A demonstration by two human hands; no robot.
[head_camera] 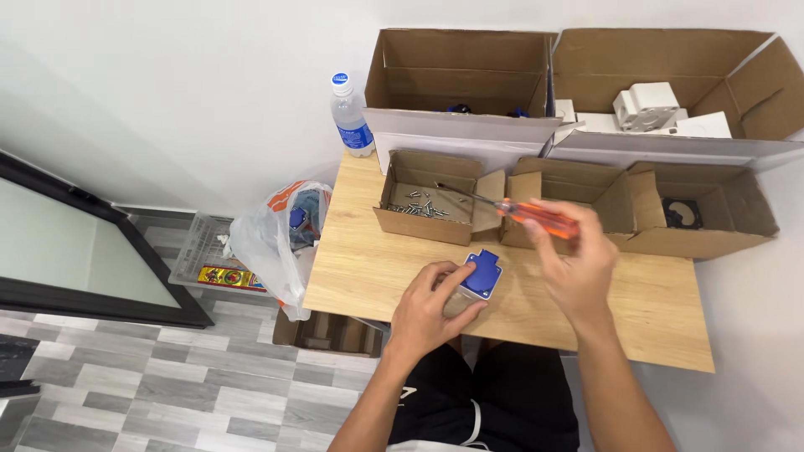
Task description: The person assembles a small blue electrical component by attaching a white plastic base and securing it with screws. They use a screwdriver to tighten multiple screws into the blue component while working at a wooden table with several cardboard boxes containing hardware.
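Note:
My left hand [429, 308] grips a small socket housing with a blue lid [482, 274] at the front of the wooden table [662, 318]. An orange-handled screwdriver [536, 216] is held in my right hand [574, 266]; its dark shaft points left, with the tip over a small cardboard box of screws [419, 205]. The right hand hovers just right of and above the blue-lidded housing.
Two large open cartons [461, 84] [670, 92] stand at the back, the right one with white parts. A low carton [703, 219] lies right. A water bottle [350, 117] stands at the back left corner. A plastic bag [276, 238] hangs off the table's left edge.

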